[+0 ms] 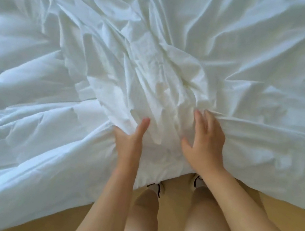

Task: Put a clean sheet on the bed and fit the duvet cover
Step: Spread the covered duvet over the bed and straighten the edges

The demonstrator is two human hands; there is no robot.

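At the near edge of the bed, both hands are resting on a bunched ridge of thin white cloth, most likely the duvet cover (pixel 162 88). Its long axis is running from 6 to 12 o'clock, away from the person and between the two hands.

The left hand (pixel 129 142) is sitting at the ridge's 7 o'clock side. Its thumb is lying straight on top of the cloth while its fingers are going under the fold, but whether they are actually clamping the cloth I cannot tell. The right hand (pixel 204 143) is lying at 5 o'clock of the ridge, fingers straight and spread, pressing flat and holding nothing. It is reaching slightly further up the cover than the left.

The quilted duvet (pixel 15 111) is spreading out toward 9 o'clock, puffier and stitched in channels, and is spilling over the bed's edge toward the wooden floor (pixel 280 229). Any coming pull would, I judge, be going along the ridge toward 6 o'clock.

Some things are hard to make out:
- where the cover's opening or hem is (white on white is hiding every seam)
- whether a sheet is lying underneath
- the mattress, which is wholly covered
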